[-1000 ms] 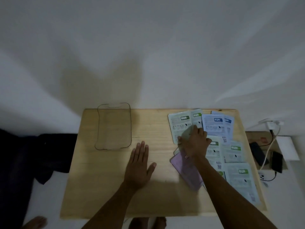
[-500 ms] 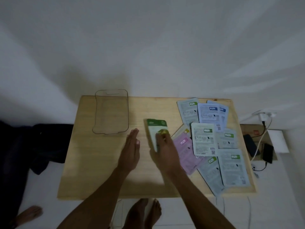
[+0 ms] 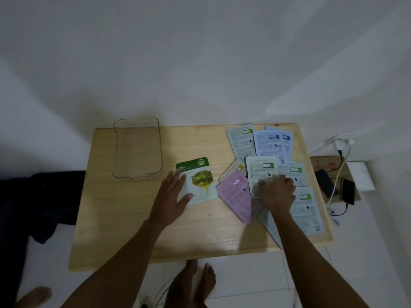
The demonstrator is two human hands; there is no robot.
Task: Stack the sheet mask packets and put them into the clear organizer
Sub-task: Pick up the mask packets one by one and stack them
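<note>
Pale wooden bench (image 3: 138, 221) against a white wall (image 3: 200, 52), clutter at either side.

Standing on a white tiled floor (image 3: 367, 274), bare along the near edge at 6 o'clock. At 3 o'clock, off the bench's edge: white charger (image 3: 339, 145) plugged in at the wall, white cable (image 3: 338, 174) trailing down from it; brown cardboard box (image 3: 327, 166) below, carrying two dark phones (image 3: 327, 183) (image 3: 348, 191) side by side; white block (image 3: 360, 180) just beyond. At 9 o'clock, dark cloth (image 3: 44, 196) heaped on the floor. At 6 o'clock, two bare feet (image 3: 193, 283) under the bench edge; another bare foot (image 3: 36, 295) at 7 o'clock.
</note>
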